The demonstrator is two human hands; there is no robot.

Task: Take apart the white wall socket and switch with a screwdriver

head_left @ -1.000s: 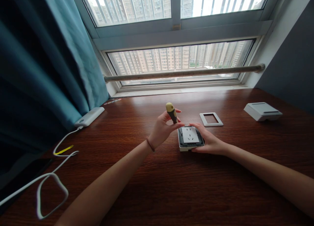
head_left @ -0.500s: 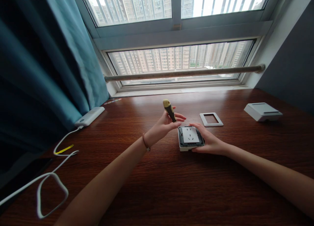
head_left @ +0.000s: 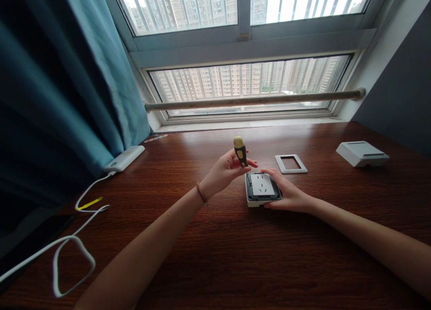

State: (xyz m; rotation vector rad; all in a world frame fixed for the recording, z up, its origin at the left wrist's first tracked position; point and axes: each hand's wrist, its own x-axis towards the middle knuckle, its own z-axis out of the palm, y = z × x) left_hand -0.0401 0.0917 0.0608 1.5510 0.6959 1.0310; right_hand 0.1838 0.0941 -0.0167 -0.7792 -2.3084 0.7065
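A screwdriver with a yellow and black handle stands nearly upright in my left hand, its fingers closed round the lower handle. Its shaft is mostly hidden; the tip seems to be at the left edge of the socket unit. The socket unit, a white socket face on a dark frame and white box, lies on the table. My right hand grips it from the right, thumb and fingers on opposite sides. Just behind is a white rectangular cover frame.
The brown wooden table bears a white box at the right. At the left are a white power bank, its looped white cable and a yellow strip. A blue curtain and window stand behind.
The screwdriver handle has swung to the right and is more upright. My left hand has turned slightly with it. My right hand still holds the socket unit.
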